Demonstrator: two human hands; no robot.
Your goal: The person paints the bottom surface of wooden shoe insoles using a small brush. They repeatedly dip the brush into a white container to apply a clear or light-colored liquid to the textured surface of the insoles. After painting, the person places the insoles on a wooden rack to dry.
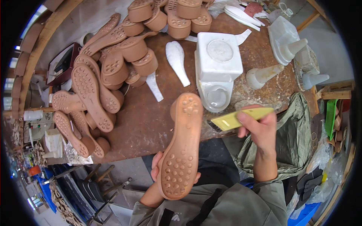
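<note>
A tan shoe sole (pixel 181 145) with a raised heel block lies across my left hand (pixel 155 166), its dimpled face turned up and the heel end pointing away from me. The fingers curl round its edges at the wide forefoot end, and the rest of the hand is hidden beneath. Right of the sole, my right hand (pixel 263 130) grips a flat yellow-green brush (pixel 228 121). Dark bristles show at the brush's left end, which is apart from the sole. Just beyond it stands a white plastic dispenser (pixel 220 58) with a round cup at its front.
Many tan soles (pixel 90 81) are heaped over the left and back of the brown table (pixel 130 137). White insole pieces (pixel 175 56) lie beside them. Whitish cone-nosed bottles (pixel 260 77) lie at the right. A crumpled green cloth (pixel 296 132) hangs off the right edge.
</note>
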